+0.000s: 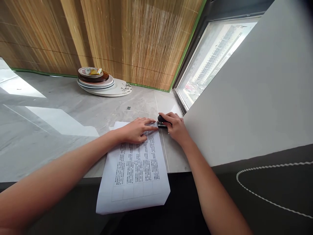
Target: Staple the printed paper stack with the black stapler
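Printed paper sheets [137, 176] lie on the grey stone ledge, their near end hanging over its front edge. My left hand [138, 130] rests on the upper part of the paper, fingers stretched toward the right edge. In my right hand [176, 126] is a black stapler [161, 121], held with fingers wrapped round it. The stapler's front meets the paper's upper right edge, close to my left fingertips. Whether the paper sits between its jaws I cannot tell. Part of the stapler is hidden behind my right fingers.
A stack of plates [97, 85] stands at the back left, a yellow packet [95, 71] on top. A small dark piece [128, 107] lies on the ledge [61, 147]. A bamboo blind [122, 42] hangs behind; a white wall panel [244, 98] and window [215, 58] bound the right.
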Demonstrator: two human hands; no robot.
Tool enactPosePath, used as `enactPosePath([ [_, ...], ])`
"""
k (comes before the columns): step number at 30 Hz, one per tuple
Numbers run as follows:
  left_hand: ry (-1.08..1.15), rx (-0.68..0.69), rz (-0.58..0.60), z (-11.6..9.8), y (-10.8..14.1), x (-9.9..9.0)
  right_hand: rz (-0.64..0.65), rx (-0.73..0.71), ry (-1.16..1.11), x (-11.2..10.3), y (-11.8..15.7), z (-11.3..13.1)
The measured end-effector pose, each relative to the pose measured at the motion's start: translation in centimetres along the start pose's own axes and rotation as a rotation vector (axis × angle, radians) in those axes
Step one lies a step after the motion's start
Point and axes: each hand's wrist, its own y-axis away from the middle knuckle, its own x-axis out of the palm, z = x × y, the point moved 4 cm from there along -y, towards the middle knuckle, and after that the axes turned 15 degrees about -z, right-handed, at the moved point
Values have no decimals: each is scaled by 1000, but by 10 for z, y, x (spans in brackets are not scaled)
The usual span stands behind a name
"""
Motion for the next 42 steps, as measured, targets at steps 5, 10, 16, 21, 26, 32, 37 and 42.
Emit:
enactPosePath([
  [5, -17, 0, 2, -1, 0, 0, -5, -29, 73, 2, 1, 4],
  [10, -19, -7, 10, -2, -1, -1, -6, -34, 77, 2, 0, 6],
  [16, -33, 3, 17, -3, -1, -2, 19, -49, 111, 2, 0, 9],
  [21, -11, -1, 19, 0, -1, 0, 23, -24, 133, 3, -1, 12],
  [26, -23, 8, 36, 2, -2, 0, 22, -48, 216, 7, -1, 22],
  [32, -78, -26, 49, 0, -2, -4, 5, -62, 225, 8, 2, 23],
  [37, -82, -25, 53, 0, -2, -7, -27, 46, 50, -2, 7, -6],
  [42, -94, -31, 19, 1, -1, -11, -219, 246, 71, -13, 8, -24],
])
